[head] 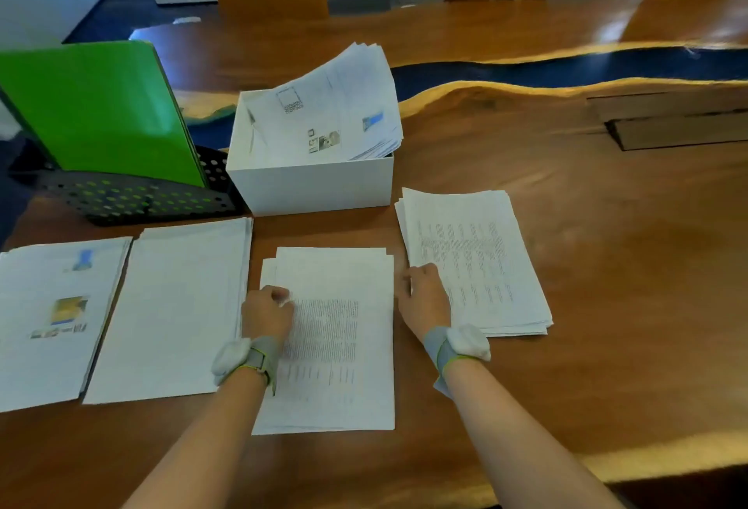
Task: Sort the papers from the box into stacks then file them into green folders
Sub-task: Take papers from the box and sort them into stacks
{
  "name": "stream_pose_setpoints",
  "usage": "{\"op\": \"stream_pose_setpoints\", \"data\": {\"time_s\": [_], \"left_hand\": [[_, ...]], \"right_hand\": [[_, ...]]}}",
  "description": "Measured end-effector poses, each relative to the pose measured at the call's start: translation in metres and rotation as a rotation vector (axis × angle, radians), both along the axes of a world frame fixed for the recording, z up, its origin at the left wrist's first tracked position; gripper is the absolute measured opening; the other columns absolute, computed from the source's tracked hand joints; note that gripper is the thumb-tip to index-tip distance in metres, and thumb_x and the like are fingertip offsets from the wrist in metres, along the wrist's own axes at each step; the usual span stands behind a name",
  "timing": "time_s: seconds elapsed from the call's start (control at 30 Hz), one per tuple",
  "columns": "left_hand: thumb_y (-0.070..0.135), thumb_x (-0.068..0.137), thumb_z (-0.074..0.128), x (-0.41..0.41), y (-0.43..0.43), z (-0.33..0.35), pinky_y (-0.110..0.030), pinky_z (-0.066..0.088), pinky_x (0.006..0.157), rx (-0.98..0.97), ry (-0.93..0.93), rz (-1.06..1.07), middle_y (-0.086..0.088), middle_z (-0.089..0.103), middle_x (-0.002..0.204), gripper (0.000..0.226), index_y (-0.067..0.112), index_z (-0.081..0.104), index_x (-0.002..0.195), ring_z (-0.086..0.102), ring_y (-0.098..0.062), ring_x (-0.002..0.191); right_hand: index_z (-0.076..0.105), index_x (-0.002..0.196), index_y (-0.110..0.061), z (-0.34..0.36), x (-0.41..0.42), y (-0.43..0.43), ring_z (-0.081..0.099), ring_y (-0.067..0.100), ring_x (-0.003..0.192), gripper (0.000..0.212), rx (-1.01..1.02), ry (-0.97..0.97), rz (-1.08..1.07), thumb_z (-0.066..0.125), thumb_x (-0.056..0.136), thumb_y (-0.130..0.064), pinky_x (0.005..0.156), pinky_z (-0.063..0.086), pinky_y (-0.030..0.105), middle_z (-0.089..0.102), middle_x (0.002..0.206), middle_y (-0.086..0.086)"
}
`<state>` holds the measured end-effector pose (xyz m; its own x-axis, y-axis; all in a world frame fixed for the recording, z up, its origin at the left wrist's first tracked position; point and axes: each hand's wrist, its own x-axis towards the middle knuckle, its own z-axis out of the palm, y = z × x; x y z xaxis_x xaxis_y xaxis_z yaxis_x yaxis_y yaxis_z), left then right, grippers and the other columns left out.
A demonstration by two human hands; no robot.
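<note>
Left hand grip curled on middle stack edge; right hand beside it, grip unclear.

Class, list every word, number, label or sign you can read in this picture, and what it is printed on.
No text is legible.
Middle stack: block of print, too blurred.
Right stack: columns of print, too blurred.
Far-left stack: pictures and small print, too blurred.
Papers in the white box: code-like square, pictures, nothing readable.
Green folders: no label visible.
</note>
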<state>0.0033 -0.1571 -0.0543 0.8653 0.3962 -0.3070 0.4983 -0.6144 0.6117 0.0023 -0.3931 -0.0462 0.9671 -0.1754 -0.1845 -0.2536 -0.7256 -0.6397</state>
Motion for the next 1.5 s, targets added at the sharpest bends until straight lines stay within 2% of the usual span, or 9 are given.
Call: {"op": "stream_pose_setpoints", "data": {"time_s": [0.1,0.23,0.5,0.7,0.93,1.1,1.3,1.43,1.5], "left_hand": [[0.013,0.08,0.072,-0.015,0.021,-0.002,-0.04,0.045,0.095,0.017,0.059,0.045,-0.02,0.057,0.118,0.04,0.001,0.058,0.116,0.055,-0.035,0.111],[0.016,0.08,0.074,-0.024,0.028,-0.004,-0.033,0.044,0.089,-0.081,0.071,0.035,-0.017,0.06,0.114,0.044,0.002,0.056,0.118,0.058,-0.031,0.106],[0.023,0.079,0.075,-0.031,0.033,-0.006,-0.028,0.043,0.08,-0.183,0.092,0.001,-0.009,0.06,0.094,0.031,0.007,0.058,0.1,0.057,-0.024,0.092],[0.017,0.075,0.079,-0.032,0.039,-0.004,-0.02,0.035,0.059,-0.211,-0.03,-0.034,0.0,0.052,0.067,0.026,0.013,0.054,0.07,0.048,-0.019,0.069],[0.011,0.078,0.076,-0.022,0.073,0.005,-0.036,0.054,0.081,-0.524,-0.084,0.086,-0.017,0.069,0.091,0.011,0.007,0.066,0.079,0.065,-0.028,0.085],[0.006,0.084,0.068,-0.018,0.081,0.005,-0.027,0.052,0.077,-0.644,-0.122,0.073,-0.01,0.068,0.1,0.016,0.006,0.068,0.1,0.065,-0.018,0.083],[0.007,0.092,0.059,-0.015,0.086,0.001,-0.034,0.048,0.088,-0.55,-0.136,0.051,-0.009,0.065,0.098,0.018,0.01,0.065,0.109,0.06,-0.022,0.089],[0.011,0.092,0.058,-0.012,0.103,-0.001,-0.035,0.048,0.082,-0.446,-0.173,0.18,-0.008,0.064,0.088,0.011,0.009,0.068,0.098,0.057,-0.022,0.084],[0.016,0.092,0.059,-0.012,0.112,-0.002,-0.032,0.042,0.071,-0.386,-0.182,0.208,-0.008,0.057,0.078,0.014,0.008,0.061,0.081,0.05,-0.02,0.078]], "right_hand": [[0.06,0.117,-0.01,-0.008,-0.005,0.023,0.054,0.024,0.114,0.027,0.044,0.008,0.127,0.059,0.091,-0.014,0.093,0.041,0.026,0.047,0.132,0.007],[0.051,0.135,-0.016,-0.021,-0.014,0.048,0.022,0.021,0.144,0.041,0.01,0.127,0.307,0.055,0.095,-0.023,0.114,0.019,0.026,0.023,0.156,0.007],[0.013,0.152,-0.024,-0.037,-0.021,0.069,-0.015,0.028,0.146,0.058,-0.206,0.324,0.577,0.037,0.101,-0.037,0.118,-0.003,0.038,-0.013,0.159,0.009],[0.024,0.15,-0.017,-0.029,-0.017,0.07,-0.006,0.019,0.148,0.054,0.106,0.226,0.242,0.044,0.1,-0.024,0.117,0.008,0.03,-0.001,0.161,0.004],[0.032,0.145,-0.009,-0.001,-0.013,0.066,0.041,0.024,0.134,0.065,0.573,0.073,-0.301,0.065,0.089,-0.02,0.109,0.032,0.03,0.043,0.144,0.008],[0.064,0.111,0.001,0.01,-0.008,0.057,0.061,0.026,0.096,0.024,0.741,0.194,-0.335,0.059,0.092,-0.013,0.09,0.052,0.037,0.066,0.109,0.015],[0.058,0.069,-0.009,0.008,-0.007,0.053,0.048,0.02,0.073,0.021,0.712,0.191,-0.322,0.057,0.091,-0.007,0.071,0.042,0.027,0.053,0.078,0.007],[0.06,0.08,0.009,0.0,-0.006,0.045,0.051,0.027,0.083,0.018,0.695,0.176,-0.439,0.057,0.09,-0.005,0.093,0.047,0.04,0.057,0.088,0.03],[0.062,0.077,-0.004,-0.001,-0.005,0.041,0.053,0.026,0.091,0.015,0.698,0.173,-0.461,0.057,0.091,-0.007,0.098,0.044,0.04,0.06,0.096,0.02]]}}
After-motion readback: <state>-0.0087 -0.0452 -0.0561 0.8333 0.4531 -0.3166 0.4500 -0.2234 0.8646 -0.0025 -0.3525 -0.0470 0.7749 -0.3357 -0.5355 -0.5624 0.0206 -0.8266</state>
